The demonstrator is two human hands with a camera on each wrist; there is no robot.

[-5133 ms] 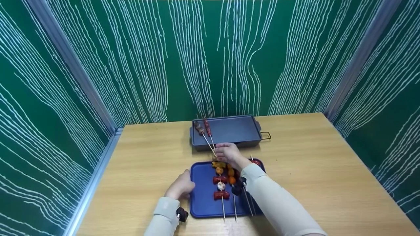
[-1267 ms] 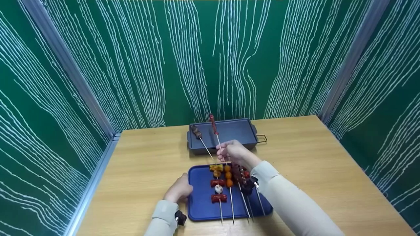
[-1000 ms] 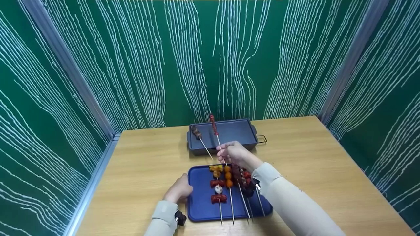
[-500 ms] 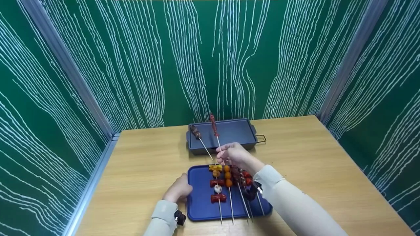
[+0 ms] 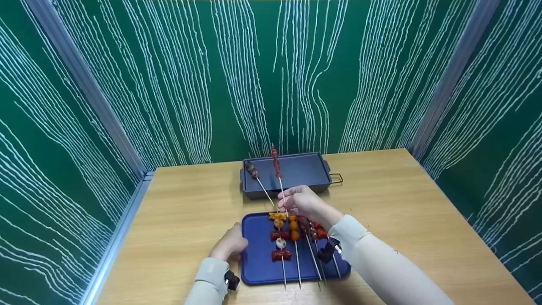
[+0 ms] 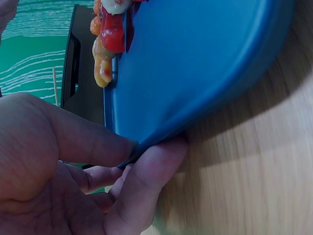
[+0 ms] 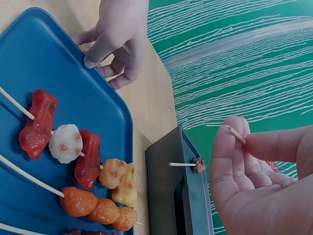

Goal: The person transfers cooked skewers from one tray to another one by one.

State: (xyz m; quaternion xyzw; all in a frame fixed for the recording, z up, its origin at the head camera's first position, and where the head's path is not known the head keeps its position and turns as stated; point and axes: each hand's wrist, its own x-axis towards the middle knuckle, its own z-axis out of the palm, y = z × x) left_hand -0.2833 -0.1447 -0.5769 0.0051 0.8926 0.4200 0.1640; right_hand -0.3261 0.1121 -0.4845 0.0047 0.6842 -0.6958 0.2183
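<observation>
My left hand (image 5: 230, 242) pinches the left rim of a blue tray (image 5: 257, 267) between thumb and fingers, near a corner in the left wrist view. Over a dark grey grill box (image 5: 305, 167), my right hand (image 5: 304, 202) pinches the stick of a red meat skewer (image 5: 276, 163). Its tip reaches past the box's back edge; whether the meat touches the top I cannot tell. Left of it a brown meat skewer (image 5: 252, 170) lies on the box, its stick hanging over the front. Between thumb and fingers the stick end (image 7: 236, 134) shows in the right wrist view.
Several skewers lie on the tray: a mixed one with red sausage pieces (image 5: 281, 255), one with orange balls (image 5: 294, 228), and darker ones partly behind the right arm. A wire handle (image 5: 337, 178) sticks out right of the box. Green walls enclose the wooden table (image 5: 190, 203).
About five seconds ago the red meat skewer lay close beside the brown one; my right hand has since shifted it right and farther back. Over the last second it has lowered slightly. My left hand stays.
</observation>
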